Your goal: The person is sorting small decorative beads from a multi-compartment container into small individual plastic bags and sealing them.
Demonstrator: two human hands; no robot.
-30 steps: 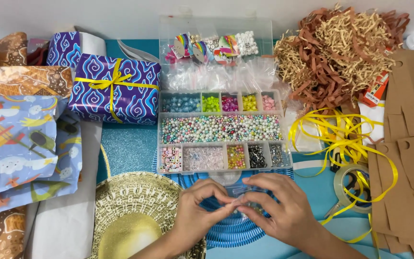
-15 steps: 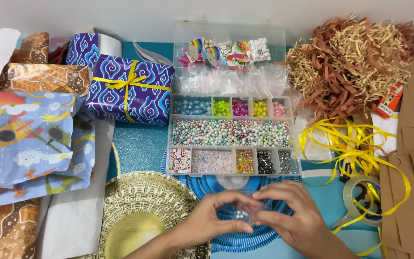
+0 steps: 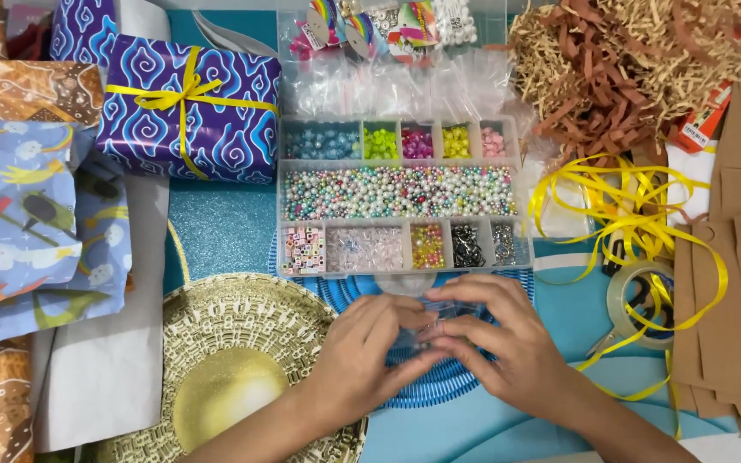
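Head view: both hands meet at lower centre. The left hand [image 3: 370, 356] and right hand [image 3: 508, 343] pinch a small clear bag [image 3: 426, 330] between their fingertips, grip closed on it, over a blue ribbed mat [image 3: 439, 390]. Judged step: working the bag's mouth; steady, fine finger work is needed. The bead box [image 3: 398, 195], at centre just above the hands, holds sorted beads: mixed pearls in the long middle row, letter cubes lower left.

left hand [image 3: 362, 356], right hand [image 3: 508, 347], fingertips meeting, palms down
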